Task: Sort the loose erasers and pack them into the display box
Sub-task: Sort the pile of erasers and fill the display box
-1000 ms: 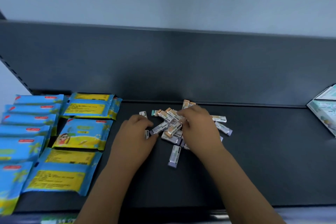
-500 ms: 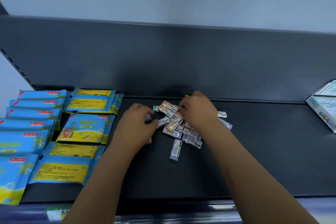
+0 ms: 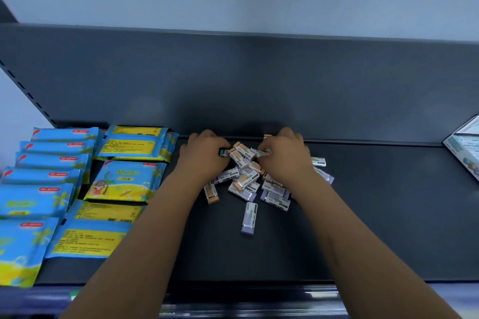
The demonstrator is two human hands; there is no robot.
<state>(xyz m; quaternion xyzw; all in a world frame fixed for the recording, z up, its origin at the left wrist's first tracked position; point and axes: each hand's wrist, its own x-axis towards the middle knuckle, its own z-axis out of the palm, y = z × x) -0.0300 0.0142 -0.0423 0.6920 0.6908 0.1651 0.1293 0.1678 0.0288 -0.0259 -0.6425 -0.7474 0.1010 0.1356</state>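
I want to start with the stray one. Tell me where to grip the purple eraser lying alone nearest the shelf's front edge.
Pinch the lone purple eraser across its two long sides, mid-sleeve, from above. It lies flat, pointing roughly front to back, clear of the pile, with bare shelf on both sides.
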